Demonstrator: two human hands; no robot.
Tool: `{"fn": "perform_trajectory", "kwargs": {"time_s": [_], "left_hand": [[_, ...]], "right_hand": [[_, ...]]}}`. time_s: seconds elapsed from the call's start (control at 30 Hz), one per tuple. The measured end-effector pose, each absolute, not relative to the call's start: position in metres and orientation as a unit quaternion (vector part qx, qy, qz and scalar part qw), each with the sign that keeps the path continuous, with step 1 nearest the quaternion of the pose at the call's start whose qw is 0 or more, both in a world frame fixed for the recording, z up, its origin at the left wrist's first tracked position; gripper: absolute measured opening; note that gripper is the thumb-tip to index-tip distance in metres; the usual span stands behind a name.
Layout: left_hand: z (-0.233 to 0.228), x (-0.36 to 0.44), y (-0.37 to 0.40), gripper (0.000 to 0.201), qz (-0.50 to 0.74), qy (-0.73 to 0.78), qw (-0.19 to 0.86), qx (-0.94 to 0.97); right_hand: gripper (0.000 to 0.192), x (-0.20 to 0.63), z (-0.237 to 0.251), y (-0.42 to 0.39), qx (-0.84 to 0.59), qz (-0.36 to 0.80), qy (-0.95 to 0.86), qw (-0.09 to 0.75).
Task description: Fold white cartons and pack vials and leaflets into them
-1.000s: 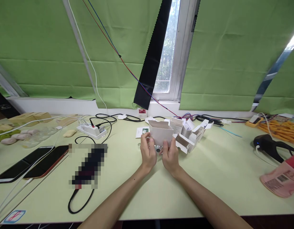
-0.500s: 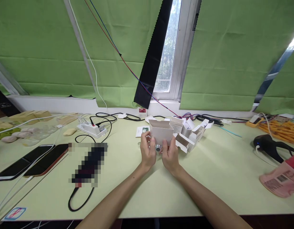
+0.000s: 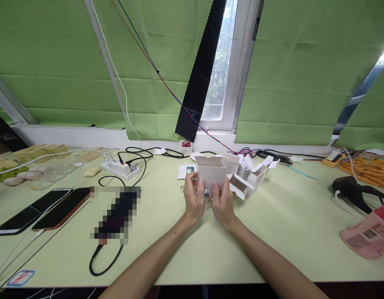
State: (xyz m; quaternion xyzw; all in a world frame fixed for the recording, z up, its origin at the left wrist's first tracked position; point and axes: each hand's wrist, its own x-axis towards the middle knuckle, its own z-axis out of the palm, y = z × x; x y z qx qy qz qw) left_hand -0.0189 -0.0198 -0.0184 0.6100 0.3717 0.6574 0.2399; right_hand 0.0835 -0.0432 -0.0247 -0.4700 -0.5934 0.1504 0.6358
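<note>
Both my hands hold a small white cardboard box (image 3: 211, 173) upright over the pale green table (image 3: 272, 232), its top flaps open. My left hand (image 3: 193, 201) grips its left lower side and my right hand (image 3: 223, 204) grips its right lower side. A small dark round object (image 3: 206, 193) shows between my fingers under the box. Just behind and right lies a heap of open white boxes (image 3: 248, 177).
Two phones (image 3: 45, 211) and a pixelated dark device with a black cable (image 3: 115, 216) lie to the left. A power strip (image 3: 120, 169) with cords sits at the back left. A black scanner (image 3: 355, 192) and a pink packet (image 3: 368, 236) are at the right.
The box has been lowered slightly toward the table in both hands. The hands keep the same grip.
</note>
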Motion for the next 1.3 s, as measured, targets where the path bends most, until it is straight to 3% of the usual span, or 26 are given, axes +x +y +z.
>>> {"fn": "perform_trajectory", "kwargs": {"time_s": [0.87,1.3], "left_hand": [[-0.017,-0.019,-0.017,0.039,0.660,0.385,0.285,0.579],[-0.016,-0.019,-0.017,0.039,0.655,0.385,0.284,0.585]], "right_hand": [[0.026,0.081,-0.019,-0.045,-0.464,0.212,-0.571,0.643],[0.038,0.082,-0.015,-0.047,-0.465,0.237,-0.560,0.643]]}}
